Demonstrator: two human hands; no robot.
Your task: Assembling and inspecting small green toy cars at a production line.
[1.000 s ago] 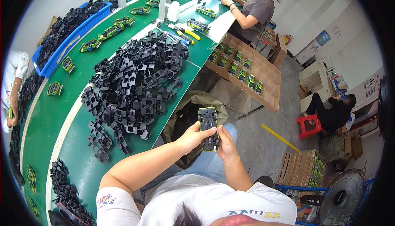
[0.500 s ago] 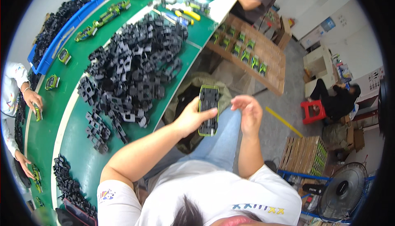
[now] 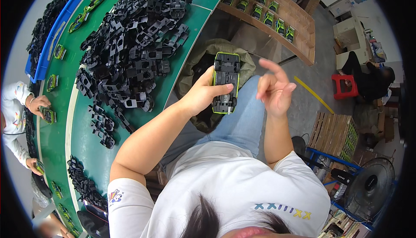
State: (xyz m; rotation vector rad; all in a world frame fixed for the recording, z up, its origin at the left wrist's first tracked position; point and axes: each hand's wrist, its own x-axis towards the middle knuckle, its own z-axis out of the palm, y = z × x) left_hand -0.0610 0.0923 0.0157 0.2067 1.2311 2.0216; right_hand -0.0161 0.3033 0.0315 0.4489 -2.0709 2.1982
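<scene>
My left hand (image 3: 200, 91) grips a toy car (image 3: 226, 77) with a black underside and a lime-green rim. The underside faces up, and my thumb lies across it. To the right of the car, apart from it, my right hand (image 3: 275, 93) is raised with the index finger stretched out and the other fingers partly bent. Nothing shows in that hand. Below the car is an open olive-coloured sack (image 3: 186, 80), its contents mostly hidden. Left of it, a large heap of black plastic car parts (image 3: 134, 43) covers part of the green table (image 3: 93, 127).
A wooden tray (image 3: 299, 38) at the far right holds several green toy cars. Along the left, a co-worker's hand (image 3: 40, 103) touches a car on the green conveyor (image 3: 54, 147). A long blue bin (image 3: 54, 38) lies beyond. At the right are a red stool (image 3: 344, 86) and a fan (image 3: 366, 188).
The head view has shifted. My right hand has turned, and its index finger now points up and away. My left hand keeps its hold on the car. The co-worker's hands have moved along the conveyor.
</scene>
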